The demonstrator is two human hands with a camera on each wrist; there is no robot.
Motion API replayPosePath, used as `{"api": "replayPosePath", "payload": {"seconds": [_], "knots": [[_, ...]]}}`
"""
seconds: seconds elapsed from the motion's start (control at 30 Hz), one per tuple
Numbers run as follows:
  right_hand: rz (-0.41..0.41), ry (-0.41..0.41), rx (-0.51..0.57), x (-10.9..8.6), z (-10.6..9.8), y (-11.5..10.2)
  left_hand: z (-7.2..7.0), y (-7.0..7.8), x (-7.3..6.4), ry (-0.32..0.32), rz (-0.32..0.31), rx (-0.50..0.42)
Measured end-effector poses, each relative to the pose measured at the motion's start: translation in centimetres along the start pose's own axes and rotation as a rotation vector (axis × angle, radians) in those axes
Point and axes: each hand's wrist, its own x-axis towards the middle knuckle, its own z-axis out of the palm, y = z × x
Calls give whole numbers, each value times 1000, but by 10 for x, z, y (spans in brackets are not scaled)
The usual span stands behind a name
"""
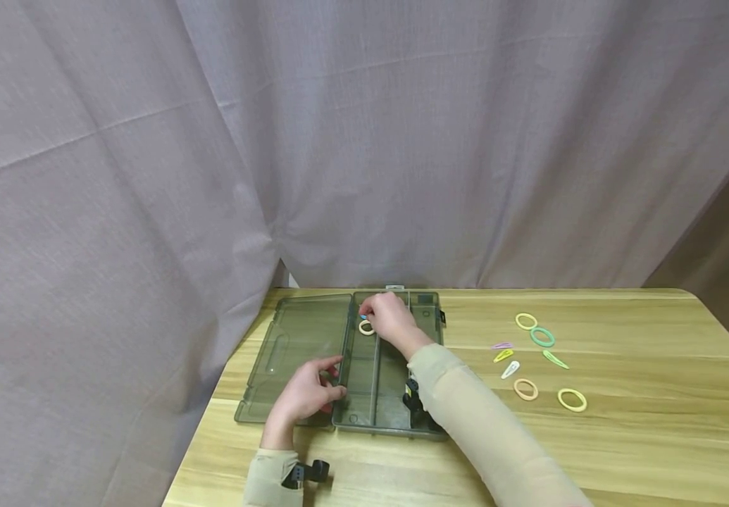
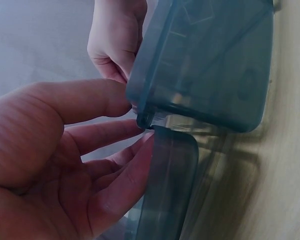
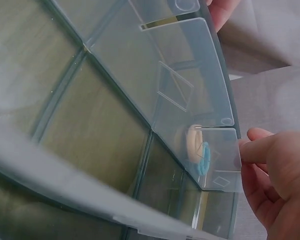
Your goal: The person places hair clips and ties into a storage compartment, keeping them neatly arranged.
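A translucent grey-green organizer box (image 1: 391, 428) lies open on the table, its lid (image 1: 313, 320) spread to the left. My right hand (image 1: 391, 317) is over the far left compartment, fingers curled at its edge; whether they pinch anything is hidden. Inside that compartment are a cream hair tie (image 3: 194, 142) and a blue hair tie (image 3: 204, 159), side by side. My left hand (image 1: 306, 391) rests at the hinge side. In the left wrist view, its thumb touches the box wall and its loosely bent fingers (image 2: 122, 192) meet the lid's edge.
Right of the box lie a green hair tie (image 1: 542, 337), a peach one (image 1: 525, 389) and yellow ones (image 1: 572, 400). Among them are snap hair clips: purple (image 1: 501, 346), yellow (image 1: 503, 356), white (image 1: 510, 370) and green (image 1: 556, 360). A grey curtain (image 1: 402, 176) hangs behind the table.
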Motion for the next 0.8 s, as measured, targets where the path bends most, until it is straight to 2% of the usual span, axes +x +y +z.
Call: {"api": "replayPosePath", "payload": {"seconds": [0.43,0.8], "knots": [[10,-6,59,-2,-3,-1,0,1,0,2,2,10],[17,-8,246,-3,-3,7,0,1,0,5,2,15]]}}
